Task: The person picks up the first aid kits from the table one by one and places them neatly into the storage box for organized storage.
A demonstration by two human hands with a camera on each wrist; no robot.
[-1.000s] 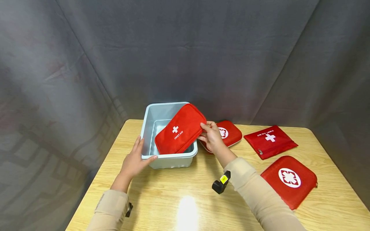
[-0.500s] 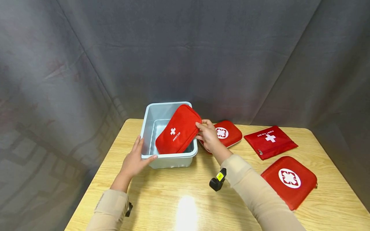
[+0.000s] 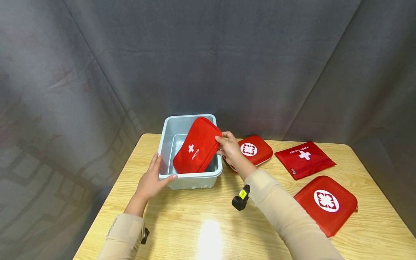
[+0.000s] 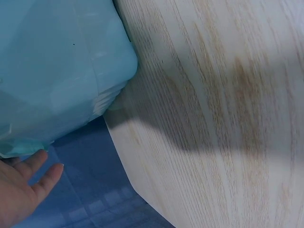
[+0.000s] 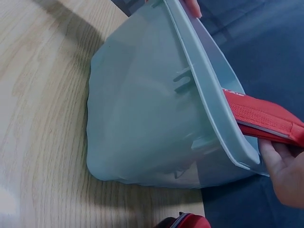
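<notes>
A red first aid pouch (image 3: 198,144) with a white cross slants inside a pale blue-grey plastic bin (image 3: 191,183), its right end raised toward the rim. My right hand (image 3: 231,150) pinches that raised end between thumb and fingers. In the right wrist view the pouch (image 5: 266,116) crosses the bin's edge, with the right hand (image 5: 287,173) under its end. My left hand (image 3: 151,180) rests on the bin's near left corner, thumb along the front rim and fingers straight up the left side. The left wrist view shows the left hand (image 4: 23,185) beside the bin (image 4: 61,61).
Right of the bin lies a red hard case (image 3: 256,150), partly behind my right hand. Further right are a flat red first aid kit pouch (image 3: 304,160) and a larger red case (image 3: 326,206) on the wooden table (image 3: 182,224). A grey curtain (image 3: 208,65) hangs behind.
My right hand has moved left with the pouch, bringing more of it over the bin. The left hand and the bin have stayed in place.
</notes>
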